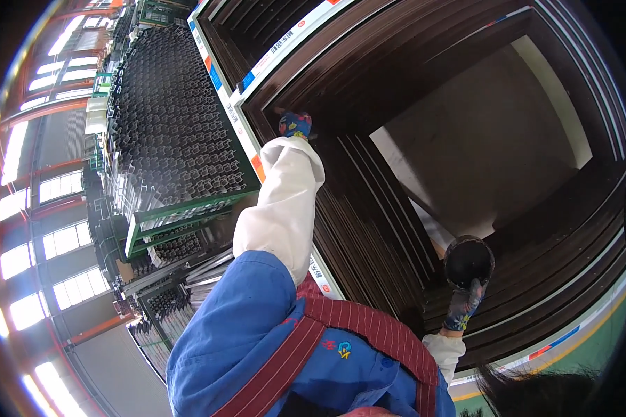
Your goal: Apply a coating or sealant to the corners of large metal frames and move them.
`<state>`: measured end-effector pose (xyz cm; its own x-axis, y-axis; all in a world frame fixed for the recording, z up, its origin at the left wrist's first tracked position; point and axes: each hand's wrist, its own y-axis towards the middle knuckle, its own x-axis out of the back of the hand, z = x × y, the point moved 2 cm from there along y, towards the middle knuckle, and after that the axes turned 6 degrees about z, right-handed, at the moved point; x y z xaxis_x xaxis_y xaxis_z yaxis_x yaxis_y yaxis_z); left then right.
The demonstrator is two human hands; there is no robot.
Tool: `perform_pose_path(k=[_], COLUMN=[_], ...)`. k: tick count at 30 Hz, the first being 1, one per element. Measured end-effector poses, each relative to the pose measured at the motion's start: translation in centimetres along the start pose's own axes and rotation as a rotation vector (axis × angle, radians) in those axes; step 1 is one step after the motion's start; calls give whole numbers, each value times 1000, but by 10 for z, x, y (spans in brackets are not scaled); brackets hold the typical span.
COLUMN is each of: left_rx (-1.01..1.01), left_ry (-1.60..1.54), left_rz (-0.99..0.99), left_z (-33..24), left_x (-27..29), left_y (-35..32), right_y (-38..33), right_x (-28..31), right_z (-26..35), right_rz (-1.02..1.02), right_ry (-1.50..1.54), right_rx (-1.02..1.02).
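My left hand point(296, 126), in a blue patterned glove below a white sleeve cover, reaches to the upper left inside corner of a stack of dark brown window or door frames point(358, 229). It appears to touch the frame there; its fingers are mostly hidden. At the lower right, my right hand point(464, 309), in a similar glove, is closed on a black round cup-like container point(469, 263) with a dark inside. The container is held over the lower inside edge of the stack. What is inside it, if anything, I cannot make out.
White strips with blue and orange patches point(268, 61) run along the stack's edges. Left of it, a green rack point(188, 201) bears many dark metal profiles point(181, 111). Long pale bars point(209, 271) lie below the rack. Green floor point(608, 326) shows at the lower right.
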<state>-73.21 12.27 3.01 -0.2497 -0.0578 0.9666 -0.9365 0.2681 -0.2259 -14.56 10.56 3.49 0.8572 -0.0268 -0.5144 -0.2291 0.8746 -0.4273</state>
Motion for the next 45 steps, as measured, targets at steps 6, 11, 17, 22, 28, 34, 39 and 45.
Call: perform_pose_path(k=[6,11,17,22,28,34,39,45], left_rx=[51,-24,-73,-322,-1343,-1382,-1388,-491], left_ry=[31,-71,122,-228,-621,327,-46,-592], left_rz=[-53,-97,-99,47,493,1109,1092,442], left_z=[8,21,-27,-58,-127,-128,-119,-71], left_x=[-12,-12,-16,-24,46,51,47,15], left_y=[6,32,19,-19,-233,-333,-315,-171], right_y=[-2,-3,-2,3,-2,13,15,18], right_x=[2,-14,2,-18,-12,-54,-61,-46], right_z=[-3,7,1,6,-2,6,8,15], right_rz=[-40,-20,-17,-35,-60,-14,-27,-38], right_ry=[37,32,44,3,-79,39,-15,-81], right_rx=[-22,-10,-34,-5,-143,-37,-40,-81])
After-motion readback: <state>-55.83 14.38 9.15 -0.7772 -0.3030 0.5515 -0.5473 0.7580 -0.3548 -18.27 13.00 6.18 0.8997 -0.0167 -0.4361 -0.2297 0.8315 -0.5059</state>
